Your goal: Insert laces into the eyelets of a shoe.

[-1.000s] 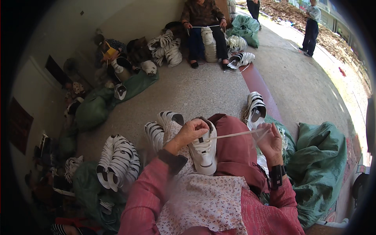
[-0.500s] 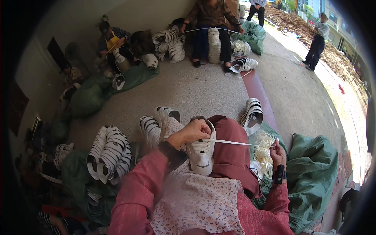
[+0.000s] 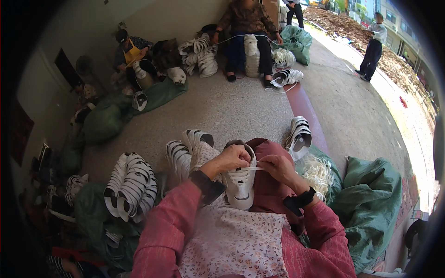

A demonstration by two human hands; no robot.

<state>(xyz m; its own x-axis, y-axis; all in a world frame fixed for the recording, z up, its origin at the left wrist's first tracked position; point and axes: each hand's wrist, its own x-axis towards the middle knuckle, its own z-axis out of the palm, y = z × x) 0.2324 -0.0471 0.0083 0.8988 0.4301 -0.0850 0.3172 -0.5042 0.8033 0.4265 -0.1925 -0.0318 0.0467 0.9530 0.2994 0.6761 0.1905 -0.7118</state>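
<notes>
A white shoe stands between my thighs, its toe toward me and white lace rows across its front. My left hand is closed at the upper end of the lacing, by the shoe's opening, with its fingertips pressed on the shoe. My right hand, just right of the shoe, pinches a white shoelace. That lace runs flat from the eyelets to my right fingers. Exactly what lies under my left fingertips is hidden.
Stacked striped white shoe uppers lie at left; more uppers stand beyond my knee. A bundle of white laces rests on a green sack at right. Across the floor, a seated person holds a lace over another shoe.
My right hand has come in leftward from the lace bundle to the shoe, and the stretched lace between my hands is now short. My left hand stays at the shoe.
</notes>
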